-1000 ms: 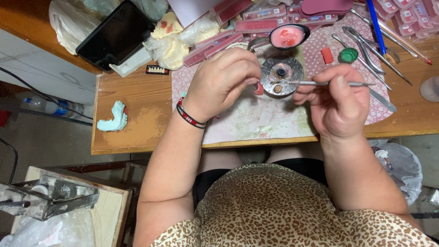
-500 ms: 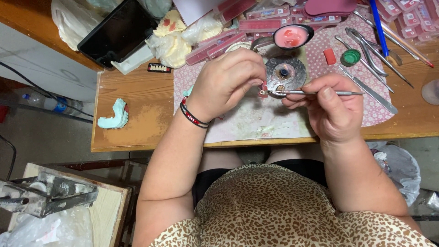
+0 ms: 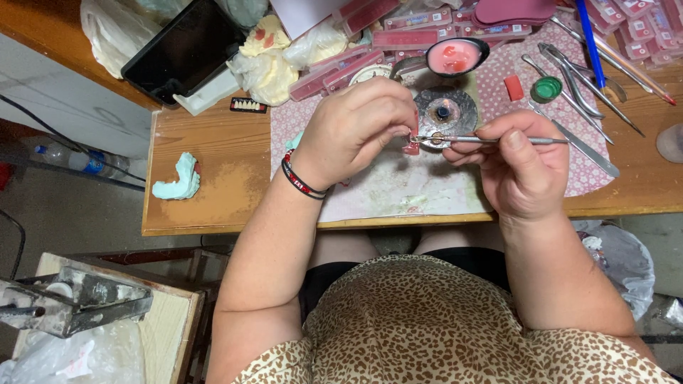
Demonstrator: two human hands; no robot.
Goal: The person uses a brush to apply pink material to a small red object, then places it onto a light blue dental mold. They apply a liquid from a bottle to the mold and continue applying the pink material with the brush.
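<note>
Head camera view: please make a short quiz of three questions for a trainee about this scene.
1. True or false: the right hand holds a thin metal tool.
2. Which hand pinches the small pink piece?
A. left hand
B. right hand
3. Fill in: the pale green dental cast lies on the wooden ____.

Key: 1 true; 2 A; 3 table.

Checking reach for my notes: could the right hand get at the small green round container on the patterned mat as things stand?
Probably yes. The green round container lies just beyond the right hand with bare mat between, though that hand holds a thin metal tool.
</note>
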